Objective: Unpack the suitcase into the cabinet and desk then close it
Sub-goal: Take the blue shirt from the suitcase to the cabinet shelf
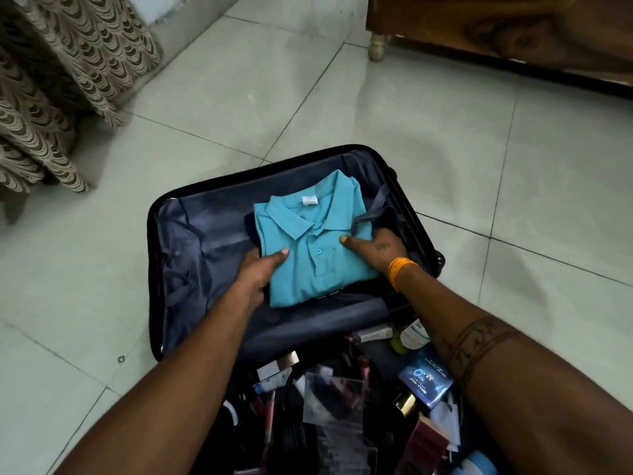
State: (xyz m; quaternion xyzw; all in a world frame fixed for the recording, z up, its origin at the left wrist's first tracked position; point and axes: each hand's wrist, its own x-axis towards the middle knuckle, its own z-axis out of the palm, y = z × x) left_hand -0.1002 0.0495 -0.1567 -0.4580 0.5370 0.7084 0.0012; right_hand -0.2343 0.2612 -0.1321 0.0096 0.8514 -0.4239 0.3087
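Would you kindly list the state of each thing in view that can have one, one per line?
suitcase: open, flat on the floor
teal polo shirt: folded, lying in the far half
left hand: grips the shirt's left edge, thumb on top
right hand: grips the shirt's right edge, thumb on top
grey strap: unfastened, loose
toiletries: still packed in the near half

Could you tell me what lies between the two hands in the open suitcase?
In the head view, the folded teal polo shirt lies between the left hand and right hand, which grip its sides.
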